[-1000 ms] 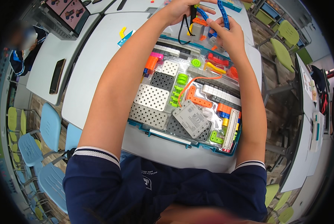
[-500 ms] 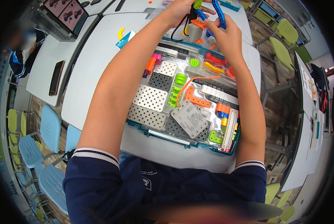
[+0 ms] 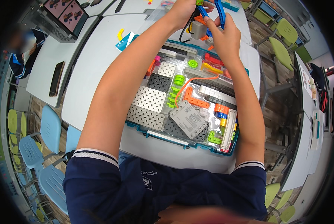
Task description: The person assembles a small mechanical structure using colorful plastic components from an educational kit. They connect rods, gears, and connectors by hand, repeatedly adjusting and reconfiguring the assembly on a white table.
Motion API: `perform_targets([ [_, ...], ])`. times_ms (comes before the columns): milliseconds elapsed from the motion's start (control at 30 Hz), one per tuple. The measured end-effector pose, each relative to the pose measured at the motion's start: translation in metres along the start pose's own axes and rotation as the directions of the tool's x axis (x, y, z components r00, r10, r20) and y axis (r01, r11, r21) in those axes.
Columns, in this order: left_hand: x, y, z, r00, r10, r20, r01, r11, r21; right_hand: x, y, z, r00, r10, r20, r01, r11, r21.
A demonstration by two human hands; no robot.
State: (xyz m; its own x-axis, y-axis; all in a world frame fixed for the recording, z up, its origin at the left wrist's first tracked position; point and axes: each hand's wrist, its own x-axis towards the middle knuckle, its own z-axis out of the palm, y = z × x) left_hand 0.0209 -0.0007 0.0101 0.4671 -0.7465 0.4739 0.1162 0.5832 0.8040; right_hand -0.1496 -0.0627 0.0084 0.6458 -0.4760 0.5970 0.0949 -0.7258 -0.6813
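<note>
While our arms reach to the top centre of the frame, we go left to right: at upper left a laptop (image 3: 64, 15) sits open on a neighbouring surface, with a dark phone (image 3: 56, 78) lying flat below it. Our left hand (image 3: 182, 13) is curled shut around the small model (image 3: 201, 23) we are assembling, a grey block with a black cable and orange parts; the fingers wrap its left side. Just right of it, our right hand (image 3: 225, 35) pinches a blue beam (image 3: 220, 13) between thumb and fingers, held upright against the model (whether it is already seated we cannot tell). Both hands hover above the far edge of the teal parts tray (image 3: 182, 140), which lies in the middle of the frame on the white surface (image 3: 96, 71), full of perforated plates, green gears and a grey controller block (image 3: 188, 120). We judge the step to be fitting the beam onto the model; the next move calls for lining up holes and pressing while the left hand braces.
</note>
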Motion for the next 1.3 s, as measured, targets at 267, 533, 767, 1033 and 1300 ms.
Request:
perform_targets([
  [267, 0.0, 0.009, -0.012, 0.997, -0.045, 0.063, 0.026, 0.96, 0.278, 0.006, 0.011, 0.0, 0.988, 0.147, 0.045, -0.153, 0.963, 0.224],
  [533, 0.008, 0.0, -0.025, 0.999, 0.031, 0.028, -0.039, 0.912, 0.408, 0.032, 0.004, -0.059, 0.925, 0.176, 0.337, -0.159, 0.984, -0.077],
  [767, 0.002, 0.016, -0.014, 0.977, -0.102, 0.185, -0.013, 0.843, 0.538, 0.036, -0.019, -0.088, 0.873, -0.486, -0.038, 0.408, 0.772, -0.487],
  [1033, -0.001, 0.012, -0.008, 0.941, -0.152, 0.301, 0.075, 0.964, 0.254, 0.036, -0.025, -0.075, 0.614, -0.789, -0.014, 0.543, 0.436, -0.717],
  [1300, -0.003, 0.018, 0.001, 0.922, -0.23, 0.312, 0.095, 0.914, 0.394, 0.024, -0.022, -0.07, 0.621, -0.784, 0.029, 0.489, 0.358, -0.796],
])
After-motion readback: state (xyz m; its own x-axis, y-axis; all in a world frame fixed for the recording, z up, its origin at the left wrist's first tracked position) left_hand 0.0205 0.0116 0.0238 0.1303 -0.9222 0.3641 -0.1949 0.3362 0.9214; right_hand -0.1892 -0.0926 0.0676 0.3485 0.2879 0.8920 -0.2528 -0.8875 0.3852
